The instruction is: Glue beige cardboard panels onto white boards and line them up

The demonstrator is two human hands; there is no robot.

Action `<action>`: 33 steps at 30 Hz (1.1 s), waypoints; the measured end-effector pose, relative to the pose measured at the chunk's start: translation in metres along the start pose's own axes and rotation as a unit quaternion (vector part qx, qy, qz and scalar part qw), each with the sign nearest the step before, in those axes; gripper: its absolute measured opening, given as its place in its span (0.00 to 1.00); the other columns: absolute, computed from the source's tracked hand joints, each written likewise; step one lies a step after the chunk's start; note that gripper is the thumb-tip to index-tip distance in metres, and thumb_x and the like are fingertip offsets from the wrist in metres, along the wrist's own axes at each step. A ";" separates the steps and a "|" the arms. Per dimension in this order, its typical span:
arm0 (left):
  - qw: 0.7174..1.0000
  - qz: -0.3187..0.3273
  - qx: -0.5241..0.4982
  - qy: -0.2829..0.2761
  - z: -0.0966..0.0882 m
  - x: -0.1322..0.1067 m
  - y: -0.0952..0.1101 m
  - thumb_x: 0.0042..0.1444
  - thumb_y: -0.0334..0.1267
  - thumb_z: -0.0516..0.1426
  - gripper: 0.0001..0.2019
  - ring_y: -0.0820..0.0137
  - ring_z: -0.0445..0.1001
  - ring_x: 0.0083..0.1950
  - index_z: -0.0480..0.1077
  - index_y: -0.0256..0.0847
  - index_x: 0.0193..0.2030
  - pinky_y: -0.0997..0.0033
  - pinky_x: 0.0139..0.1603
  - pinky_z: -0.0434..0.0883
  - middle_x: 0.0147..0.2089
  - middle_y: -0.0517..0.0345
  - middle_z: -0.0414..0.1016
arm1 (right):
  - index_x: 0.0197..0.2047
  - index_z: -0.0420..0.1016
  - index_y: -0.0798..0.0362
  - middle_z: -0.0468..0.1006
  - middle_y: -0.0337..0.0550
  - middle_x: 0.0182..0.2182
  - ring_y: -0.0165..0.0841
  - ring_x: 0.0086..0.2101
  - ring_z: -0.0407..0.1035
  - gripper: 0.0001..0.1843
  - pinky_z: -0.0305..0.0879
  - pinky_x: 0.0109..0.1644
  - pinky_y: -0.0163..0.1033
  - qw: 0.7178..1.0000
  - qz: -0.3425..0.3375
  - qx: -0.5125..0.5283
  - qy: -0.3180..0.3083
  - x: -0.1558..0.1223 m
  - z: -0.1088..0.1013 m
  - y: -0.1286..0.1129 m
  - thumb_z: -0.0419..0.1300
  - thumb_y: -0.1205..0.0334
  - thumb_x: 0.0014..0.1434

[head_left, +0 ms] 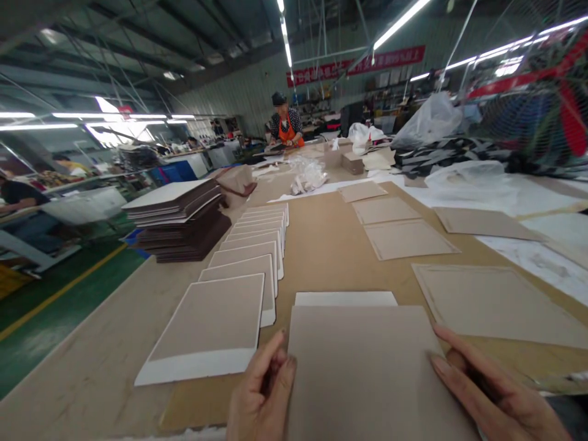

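A flat grey-beige board (362, 373) is held up in front of me by its two side edges. My left hand (264, 392) grips its left edge, thumb on top and fingers curled. On the opposite edge, my right hand (491, 386) pinches it between thumb and fingers. Beneath its far edge, a white sheet (346, 299) shows on the brown work surface (316, 245). To the left lies an overlapping row of white-edged beige panels (211, 318). A single beige panel (500, 300) lies flat to the right of my right hand.
More beige panels (408, 237) lie toward the far right. A tall stack of dark brown and white sheets (184, 229) stands at the table's left edge. Clear plastic bags (310, 176) sit farther back. A person in an orange apron (290, 130) works across the table; a large fan (546, 86) stands right.
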State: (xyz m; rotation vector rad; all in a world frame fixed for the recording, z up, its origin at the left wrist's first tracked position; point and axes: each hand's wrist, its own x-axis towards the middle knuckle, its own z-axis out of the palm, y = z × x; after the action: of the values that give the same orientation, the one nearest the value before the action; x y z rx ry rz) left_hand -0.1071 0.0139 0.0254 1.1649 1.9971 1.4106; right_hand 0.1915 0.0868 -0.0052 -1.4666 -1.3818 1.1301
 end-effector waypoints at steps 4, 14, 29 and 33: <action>0.995 0.050 0.072 -0.048 0.006 0.024 -0.001 0.59 0.51 0.59 0.19 0.68 0.77 0.40 0.78 0.42 0.51 0.72 0.41 0.74 0.39 0.56 0.77 | 0.59 0.76 0.45 0.77 0.36 0.29 0.32 0.27 0.75 0.30 0.72 0.27 0.29 0.998 0.004 -0.056 0.003 0.022 0.007 -0.005 0.62 0.40 0.57; 0.990 0.049 0.120 -0.063 0.021 0.046 -0.010 0.60 0.48 0.57 0.15 0.70 0.74 0.35 0.78 0.43 0.47 0.73 0.38 0.72 0.34 0.59 0.73 | 0.60 0.75 0.49 0.77 0.37 0.26 0.34 0.28 0.75 0.30 0.73 0.29 0.32 0.990 -0.019 -0.135 -0.045 0.048 0.018 -0.004 0.58 0.41 0.61; 0.990 0.047 0.117 -0.063 0.025 0.051 -0.017 0.60 0.46 0.59 0.13 0.72 0.74 0.34 0.77 0.44 0.47 0.77 0.36 0.72 0.33 0.61 0.73 | 0.59 0.76 0.46 0.82 0.39 0.34 0.35 0.33 0.78 0.26 0.74 0.30 0.28 0.972 -0.084 -0.212 -0.051 0.054 0.016 0.012 0.60 0.45 0.62; 0.990 0.045 0.121 -0.055 0.025 0.052 -0.018 0.59 0.47 0.60 0.14 0.72 0.74 0.33 0.78 0.45 0.47 0.77 0.35 0.71 0.32 0.62 0.73 | 0.60 0.75 0.46 0.80 0.38 0.29 0.34 0.31 0.77 0.25 0.73 0.28 0.28 0.972 -0.079 -0.211 -0.060 0.056 0.016 0.013 0.59 0.45 0.63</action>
State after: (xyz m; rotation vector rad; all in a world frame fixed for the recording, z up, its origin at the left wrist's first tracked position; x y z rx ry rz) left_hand -0.1245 0.0684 0.0058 1.4200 2.1037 1.1378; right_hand 0.1800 0.1409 -0.0262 -1.5603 -1.8749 0.8673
